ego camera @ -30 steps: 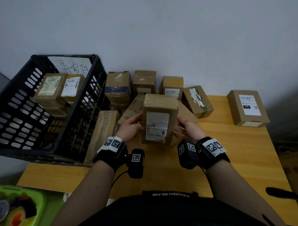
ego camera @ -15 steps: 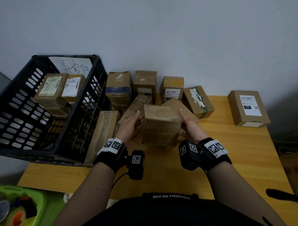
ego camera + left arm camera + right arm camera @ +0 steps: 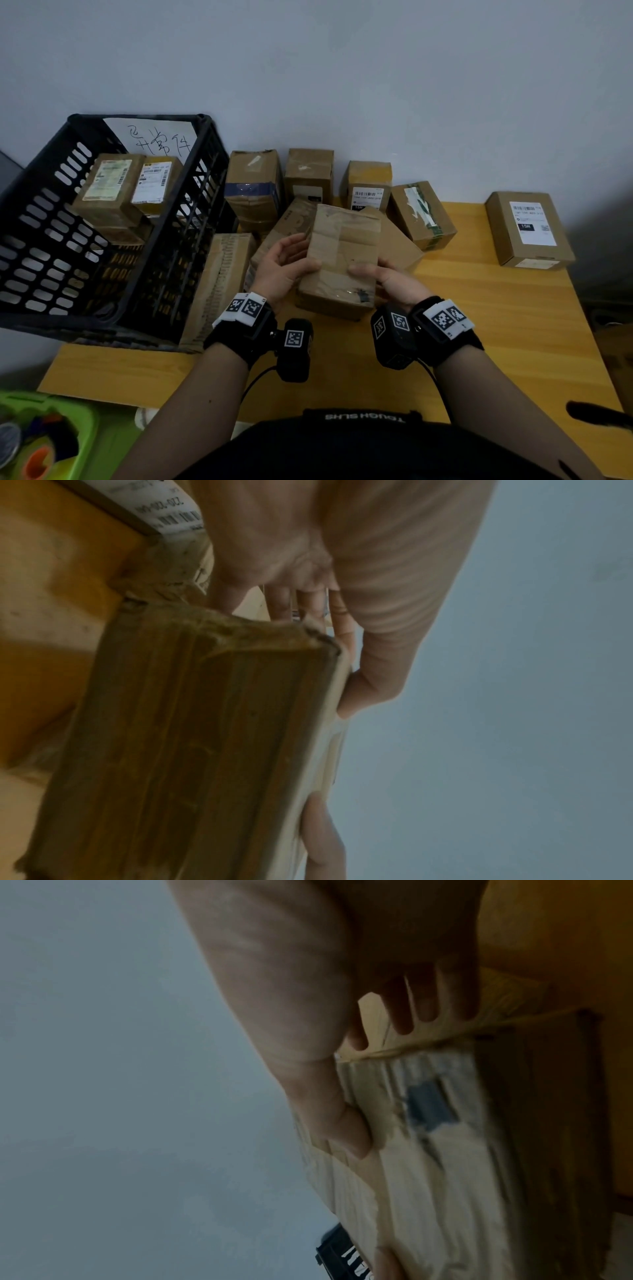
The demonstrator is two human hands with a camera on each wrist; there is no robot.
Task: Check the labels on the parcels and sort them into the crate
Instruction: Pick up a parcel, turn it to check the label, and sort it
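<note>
A taped brown parcel (image 3: 340, 260) is held over the middle of the yellow table (image 3: 479, 325), its plain taped face up and no label showing. My left hand (image 3: 284, 263) grips its left side, thumb on top. My right hand (image 3: 380, 277) grips its right side, thumb on top as well. In the left wrist view the parcel (image 3: 192, 737) fills the frame with my thumb (image 3: 373, 664) on its edge. In the right wrist view my thumb (image 3: 329, 1110) presses the parcel (image 3: 445, 1150). The black crate (image 3: 44, 246) stands tilted at the left and holds labelled parcels (image 3: 109, 185).
Several brown parcels (image 3: 308, 174) stand in a row along the wall behind my hands, and others lie flat beside the crate (image 3: 219, 274). A labelled parcel (image 3: 529, 228) lies alone at the far right. A green bin (image 3: 48, 438) sits on the floor at lower left.
Both hands have turned the parcel over: a second ago its white label faced me, now a plain taped face is up. The parcel has also tipped lower and flatter.
</note>
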